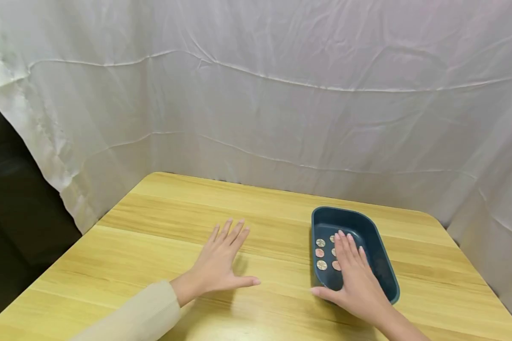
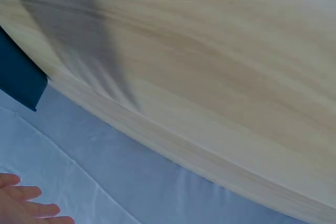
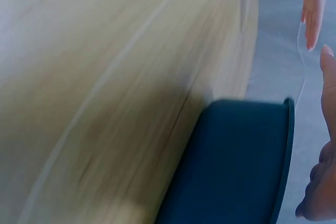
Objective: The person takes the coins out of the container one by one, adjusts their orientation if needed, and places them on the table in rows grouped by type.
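Note:
A dark teal plastic bin (image 1: 339,215) stands upright on the right side of the table. On its floor lie several round coin-like discs, some gold (image 1: 321,265) and some pinkish copper (image 1: 319,253), in rows along the left side. My right hand (image 1: 360,286) is over the near part of the bin, palm down, fingers straight and thumb out to the left; it hides part of the floor and near rim. My left hand (image 1: 219,263) hovers over the table left of the bin, fingers spread, holding nothing. The bin's outer wall (image 3: 231,161) fills the lower right wrist view.
The yellow wood-grain table (image 1: 162,246) has rounded far corners. A pale grey cloth (image 1: 256,109) hangs behind it and along the right side. At the far left a dark area (image 1: 21,189) shows past the cloth's edge.

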`<action>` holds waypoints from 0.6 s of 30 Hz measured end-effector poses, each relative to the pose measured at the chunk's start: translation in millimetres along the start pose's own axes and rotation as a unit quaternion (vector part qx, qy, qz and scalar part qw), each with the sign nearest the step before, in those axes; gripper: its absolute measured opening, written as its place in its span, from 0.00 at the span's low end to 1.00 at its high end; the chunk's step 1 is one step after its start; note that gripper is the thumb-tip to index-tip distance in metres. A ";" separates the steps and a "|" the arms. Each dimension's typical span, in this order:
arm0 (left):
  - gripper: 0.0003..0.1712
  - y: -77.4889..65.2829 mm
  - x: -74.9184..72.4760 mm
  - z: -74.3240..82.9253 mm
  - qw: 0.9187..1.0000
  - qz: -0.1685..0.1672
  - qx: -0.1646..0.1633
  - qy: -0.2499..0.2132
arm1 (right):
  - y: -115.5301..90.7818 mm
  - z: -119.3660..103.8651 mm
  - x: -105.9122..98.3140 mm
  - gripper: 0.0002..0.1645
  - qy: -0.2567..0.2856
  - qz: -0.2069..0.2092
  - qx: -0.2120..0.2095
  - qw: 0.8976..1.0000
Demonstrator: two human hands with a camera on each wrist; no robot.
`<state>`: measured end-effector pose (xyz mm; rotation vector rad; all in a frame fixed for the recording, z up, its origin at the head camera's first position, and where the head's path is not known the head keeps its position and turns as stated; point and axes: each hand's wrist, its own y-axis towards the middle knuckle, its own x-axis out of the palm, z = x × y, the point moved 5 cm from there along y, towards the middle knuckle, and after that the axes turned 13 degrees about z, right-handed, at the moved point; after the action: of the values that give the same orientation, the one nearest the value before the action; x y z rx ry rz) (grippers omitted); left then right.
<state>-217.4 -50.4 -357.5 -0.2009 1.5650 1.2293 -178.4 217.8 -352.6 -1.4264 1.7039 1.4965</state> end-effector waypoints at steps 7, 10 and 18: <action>0.59 12.3 7.8 11.4 0.999 -0.018 0.007 -0.031 | -5.5 23.7 -18.0 0.70 0.004 0.020 -0.019 1.000; 0.57 18.0 11.8 17.5 0.999 -0.027 0.009 -0.041 | -9.7 33.4 -22.8 0.69 -0.002 0.030 -0.032 0.999; 0.53 33.1 24.6 35.3 0.997 -0.037 0.004 -0.066 | -19.7 60.5 -31.5 0.68 0.020 -0.019 0.020 0.999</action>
<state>-227.4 2.8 -353.4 -0.1680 1.4365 1.1555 -166.5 287.8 -352.8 -1.4696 1.7117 1.4145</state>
